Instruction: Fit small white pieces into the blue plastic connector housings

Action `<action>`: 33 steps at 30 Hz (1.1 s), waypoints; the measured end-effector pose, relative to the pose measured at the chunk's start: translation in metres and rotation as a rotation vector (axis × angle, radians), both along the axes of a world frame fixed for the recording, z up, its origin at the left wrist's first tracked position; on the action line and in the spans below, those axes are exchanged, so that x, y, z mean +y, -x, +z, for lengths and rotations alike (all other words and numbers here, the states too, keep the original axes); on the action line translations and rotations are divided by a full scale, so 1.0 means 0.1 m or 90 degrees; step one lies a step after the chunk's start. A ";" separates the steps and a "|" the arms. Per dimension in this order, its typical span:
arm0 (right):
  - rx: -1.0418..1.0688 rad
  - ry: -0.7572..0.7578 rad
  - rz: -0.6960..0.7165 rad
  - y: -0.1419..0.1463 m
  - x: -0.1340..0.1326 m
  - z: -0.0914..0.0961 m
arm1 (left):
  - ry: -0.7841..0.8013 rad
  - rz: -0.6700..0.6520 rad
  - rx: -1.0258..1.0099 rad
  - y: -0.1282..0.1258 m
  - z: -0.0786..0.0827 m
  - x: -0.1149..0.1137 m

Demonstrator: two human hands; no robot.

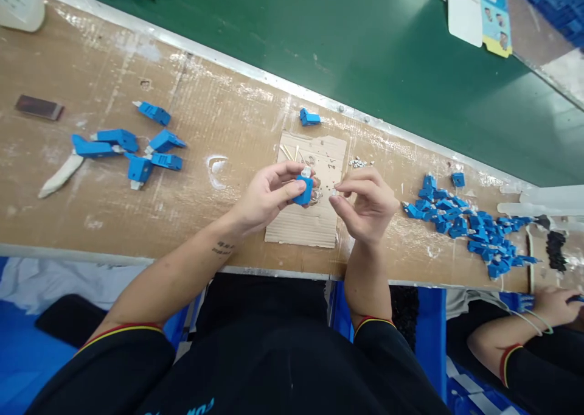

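Observation:
Between the thumb and fingers of my left hand [274, 193] is a small blue plastic part [303, 191] with a clear tip pointing away from me. My right hand [367, 202] is pinched just to the right of it, thumb and forefinger closed on a tiny pale piece [335, 191] whose kind I cannot make out. Both hands are above a piece of corrugated cardboard [305, 232] with dark smears and thin pale sticks [288, 152] on it. A little pile of small silvery pieces [360, 162] lies beyond my right hand.
Several blue parts [139, 168] lie at the left, near a white strip [61, 176] and a dark block [39, 107]. A heap of blue parts [469, 220] spreads at the right. Past the metal edge runs a green surface [292, 44]. A co-worker's hand [556, 305] is at far right.

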State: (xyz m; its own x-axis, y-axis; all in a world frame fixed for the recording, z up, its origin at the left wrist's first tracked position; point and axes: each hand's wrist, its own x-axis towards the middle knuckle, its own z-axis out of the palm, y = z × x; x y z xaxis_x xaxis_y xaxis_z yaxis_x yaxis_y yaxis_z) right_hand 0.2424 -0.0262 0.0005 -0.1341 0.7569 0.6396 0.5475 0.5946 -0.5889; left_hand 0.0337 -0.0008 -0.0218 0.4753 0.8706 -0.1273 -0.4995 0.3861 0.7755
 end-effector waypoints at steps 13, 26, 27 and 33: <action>0.018 0.018 0.078 0.14 0.02 -0.07 | 0.013 -0.053 -0.014 -0.04 -0.05 -0.04; 0.028 0.044 0.124 0.07 0.02 -0.05 | -0.031 -0.027 0.060 -0.06 -0.02 -0.06; 0.030 0.048 0.131 0.06 0.02 -0.06 | -0.048 -0.025 0.072 -0.06 -0.02 -0.05; 0.041 0.043 0.127 0.10 0.02 -0.15 | -0.102 0.000 0.135 -0.03 0.02 -0.02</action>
